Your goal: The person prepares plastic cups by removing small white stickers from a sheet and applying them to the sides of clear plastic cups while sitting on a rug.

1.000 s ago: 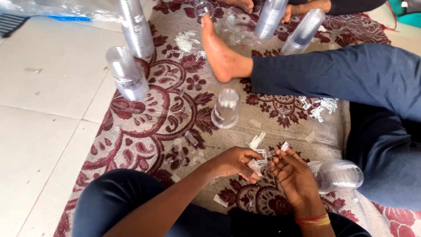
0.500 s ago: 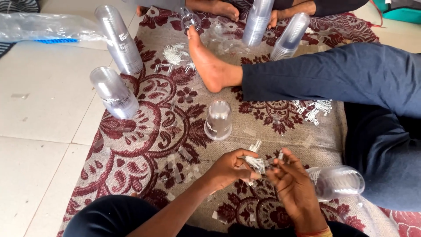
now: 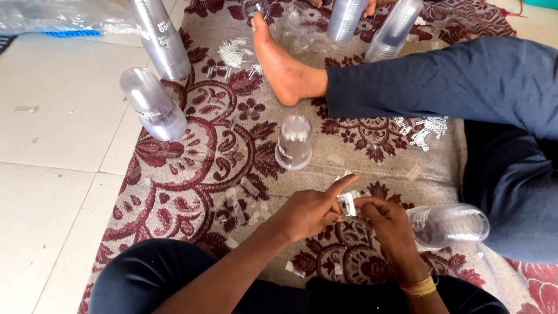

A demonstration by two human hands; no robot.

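While both hands meet low over the near edge of the patterned rug (image 3: 192, 192), the left hand (image 3: 308, 212) and right hand (image 3: 386, 227) pinch a small strip of white stickers (image 3: 347, 203) between their fingertips, the left forefinger stretched out, probably to steady it for peeling. Lying on its side just right of the right hand is a clear plastic cup (image 3: 450, 224), close enough to grab. Another cup (image 3: 294, 142) stands upside down towards the rug's middle. Loose backing scraps (image 3: 241, 197) litter the rug to the left of the hands. Tall cup stacks (image 3: 154, 104) lean near the left edge, and another person's bare foot (image 3: 279, 64) rests towards the far edge.
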